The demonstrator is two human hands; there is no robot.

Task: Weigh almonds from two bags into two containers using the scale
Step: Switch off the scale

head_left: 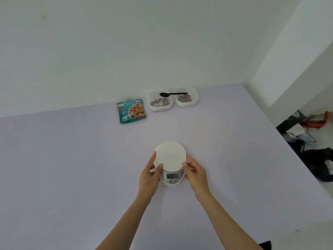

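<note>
If you press down on the round white weighing plate (170, 156), or let it sit crooked on the kitchen scale (173, 182), I think the reading may come out false. The display (172, 176) is too small to read. A quick pull could also drag the light scale over the table (72, 168).

Your left hand (149, 171) and right hand (195, 170) grip the weighing plate from both sides, thumbs on its near edge and fingers curled round its rim. It lies between your palms, above the scale body.

The almond bag (131, 110), the two white containers (195, 101) with almonds (160, 101) and the black spoon (173, 94) across them are well apart, by the wall.
</note>
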